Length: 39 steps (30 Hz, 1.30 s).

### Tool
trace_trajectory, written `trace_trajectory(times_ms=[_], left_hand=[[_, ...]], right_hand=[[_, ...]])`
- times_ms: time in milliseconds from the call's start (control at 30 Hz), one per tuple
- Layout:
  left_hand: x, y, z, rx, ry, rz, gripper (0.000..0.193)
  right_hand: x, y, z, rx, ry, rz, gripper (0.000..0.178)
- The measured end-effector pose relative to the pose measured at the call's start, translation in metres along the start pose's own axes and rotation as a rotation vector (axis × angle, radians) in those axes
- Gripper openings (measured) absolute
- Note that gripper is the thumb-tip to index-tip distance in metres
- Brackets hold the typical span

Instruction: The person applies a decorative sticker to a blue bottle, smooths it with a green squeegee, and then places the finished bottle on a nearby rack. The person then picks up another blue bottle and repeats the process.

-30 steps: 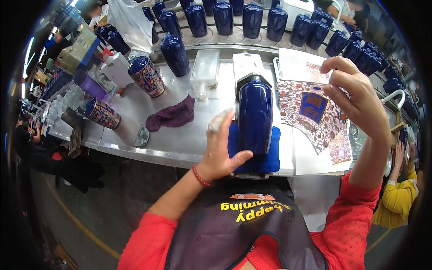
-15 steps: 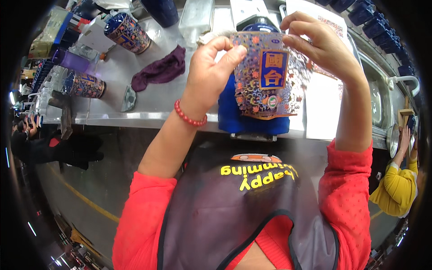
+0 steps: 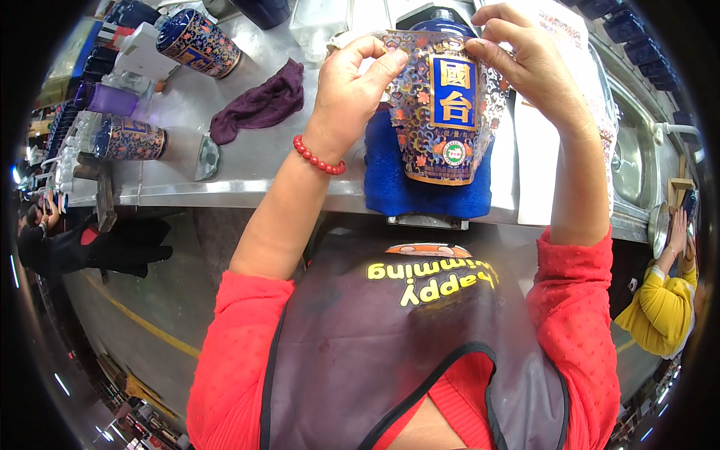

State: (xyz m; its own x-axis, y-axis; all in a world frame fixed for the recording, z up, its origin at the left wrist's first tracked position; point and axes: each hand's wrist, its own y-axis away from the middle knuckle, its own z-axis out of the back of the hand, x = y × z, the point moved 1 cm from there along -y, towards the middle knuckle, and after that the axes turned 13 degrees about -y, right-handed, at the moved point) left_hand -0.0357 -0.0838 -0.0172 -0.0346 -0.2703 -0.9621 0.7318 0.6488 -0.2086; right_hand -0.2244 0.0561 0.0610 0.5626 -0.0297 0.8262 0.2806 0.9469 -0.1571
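A decorative label sheet (image 3: pixel 417 124), floral with a blue gold-edged panel, lies over a dark blue bottle (image 3: pixel 441 25) on its side, neck away from me. Most of the bottle is hidden beneath it. My left hand (image 3: pixel 352 86) pinches the sheet's upper left edge between thumb and fingers. At the upper right edge, my right hand (image 3: pixel 534 71) is closed in a pinch on the same sheet. The sheet's lower part follows the bottle's curve, while its side edges stand off. A blue towel (image 3: pixel 386 176) is spread under the bottle on the metal bench.
To the left are a crumpled purple cloth (image 3: pixel 259 106), a clear scraper-like piece (image 3: pixel 208 157) and two decorated bottles (image 3: pixel 201 46). White sheets (image 3: pixel 534 165) lie right, before a metal sink (image 3: pixel 634 150). A person in yellow (image 3: pixel 660 311) works at far right.
The sheet has come down onto the bottle and now bends round it; before, it was held up as a loose see-through film. Both hands still pinch its upper edges.
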Motion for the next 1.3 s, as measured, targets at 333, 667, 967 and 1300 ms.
trace_trajectory(times_ms=[333, 667, 967, 1300], left_hand=[[0.003, -0.005, -0.007, -0.011, 0.075, -0.061, 0.017], [-0.011, -0.007, -0.001, 0.044, 0.105, -0.035, 0.028], [-0.019, -0.02, -0.007, -0.038, 0.003, -0.02, 0.017], [-0.011, -0.023, -0.009, -0.045, 0.069, 0.075, 0.016]], right_hand=[[-0.012, 0.002, -0.001, -0.018, -0.076, -0.022, 0.024], [-0.025, -0.004, 0.001, -0.175, 0.239, 0.321, 0.026], [-0.008, -0.003, 0.002, -0.145, 0.031, 0.251, 0.023], [-0.02, -0.007, -0.001, -0.174, 0.04, 0.29, 0.021]])
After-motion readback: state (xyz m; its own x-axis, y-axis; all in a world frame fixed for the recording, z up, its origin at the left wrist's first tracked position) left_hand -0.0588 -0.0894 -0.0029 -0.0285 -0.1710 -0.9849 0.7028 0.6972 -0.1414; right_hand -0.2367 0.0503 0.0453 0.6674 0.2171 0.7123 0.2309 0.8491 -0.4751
